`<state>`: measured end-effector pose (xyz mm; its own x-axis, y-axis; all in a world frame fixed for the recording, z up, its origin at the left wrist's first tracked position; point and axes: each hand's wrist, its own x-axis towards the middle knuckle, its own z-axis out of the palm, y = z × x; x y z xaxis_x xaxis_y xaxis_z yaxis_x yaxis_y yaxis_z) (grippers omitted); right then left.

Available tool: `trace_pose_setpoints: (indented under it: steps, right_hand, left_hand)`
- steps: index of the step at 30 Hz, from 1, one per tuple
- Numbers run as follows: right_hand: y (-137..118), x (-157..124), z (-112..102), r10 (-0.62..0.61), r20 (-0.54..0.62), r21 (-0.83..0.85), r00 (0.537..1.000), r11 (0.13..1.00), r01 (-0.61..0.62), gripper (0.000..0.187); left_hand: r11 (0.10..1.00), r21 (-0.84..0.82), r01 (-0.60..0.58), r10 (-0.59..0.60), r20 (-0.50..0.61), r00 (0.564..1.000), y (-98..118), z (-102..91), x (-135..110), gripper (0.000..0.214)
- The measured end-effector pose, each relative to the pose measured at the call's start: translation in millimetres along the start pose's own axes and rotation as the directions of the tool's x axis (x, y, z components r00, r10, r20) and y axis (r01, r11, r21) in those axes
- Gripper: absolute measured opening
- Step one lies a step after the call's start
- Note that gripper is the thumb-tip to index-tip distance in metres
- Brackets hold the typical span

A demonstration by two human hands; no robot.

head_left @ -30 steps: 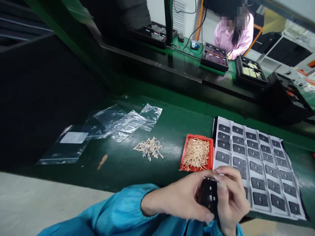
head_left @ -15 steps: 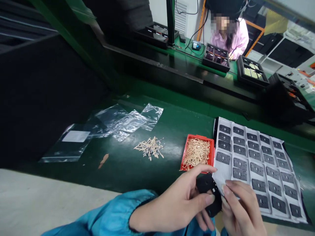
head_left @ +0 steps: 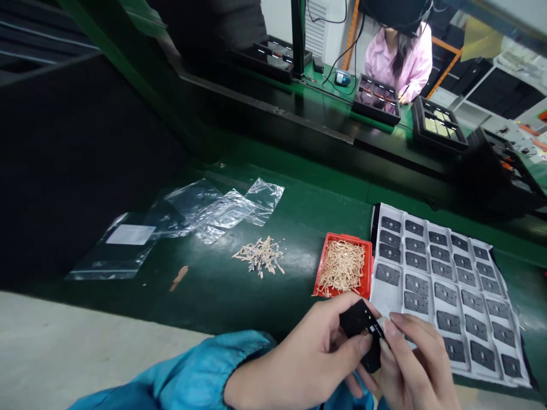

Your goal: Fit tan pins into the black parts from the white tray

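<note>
My left hand (head_left: 311, 356) grips a small black flat plate (head_left: 355, 319) with holes in it, thumb on its face and fingers behind. At the plate's right edge, the fingertips of my right hand (head_left: 416, 356) are pinched together; whatever is between them is too small and hidden to make out. Just beyond my hands stands a red box (head_left: 368, 267) full of thin beige strip-like pieces (head_left: 342, 265). To the right lies a white compartmented tray (head_left: 387, 296) holding rows of similar black plates (head_left: 448, 322).
Left of the red box is a loose pile of beige pieces (head_left: 261, 256), with a brown scrap (head_left: 178, 278) nearby. Clear plastic bags (head_left: 226, 210) lie farther left. Behind a dark ledge (head_left: 265, 114), a person in pink (head_left: 397, 60) sits by black trays (head_left: 376, 99).
The black plate has tilted slightly in my left hand. My right fingertips have shifted a little left, closer against its edge. Across the ledge, the other person's head has dipped.
</note>
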<state>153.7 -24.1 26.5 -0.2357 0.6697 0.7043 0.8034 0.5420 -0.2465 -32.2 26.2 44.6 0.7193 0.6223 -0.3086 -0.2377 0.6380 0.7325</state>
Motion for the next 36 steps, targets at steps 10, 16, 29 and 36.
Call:
trace_pose_setpoints:
  steps: [10,16,29,36]
  right_hand:
    - [5.3,-8.7,5.1,-0.032,-0.033,-0.044,0.999,0.999,0.030,0.047]
    - [3.0,0.0,5.6,-0.093,-0.031,-0.074,0.995,0.993,0.090,0.021]
    - [1.9,-1.3,2.8,0.054,0.051,-0.076,0.997,0.996,-0.050,0.041]
    - [-0.2,-6.4,5.7,0.515,0.119,0.119,0.849,0.841,-0.527,0.022]
  left_hand:
    - [0.996,0.029,-0.088,0.089,-0.060,0.994,4.9,-3.8,-3.4,0.054]
    - [0.995,0.030,-0.094,0.097,-0.144,0.985,5.4,-1.9,1.5,0.057]
    - [0.983,0.081,-0.164,0.180,-0.270,0.946,-2.4,-1.8,6.2,0.054]
    - [0.949,0.121,-0.291,0.315,-0.364,0.877,-11.4,0.7,15.0,0.052]
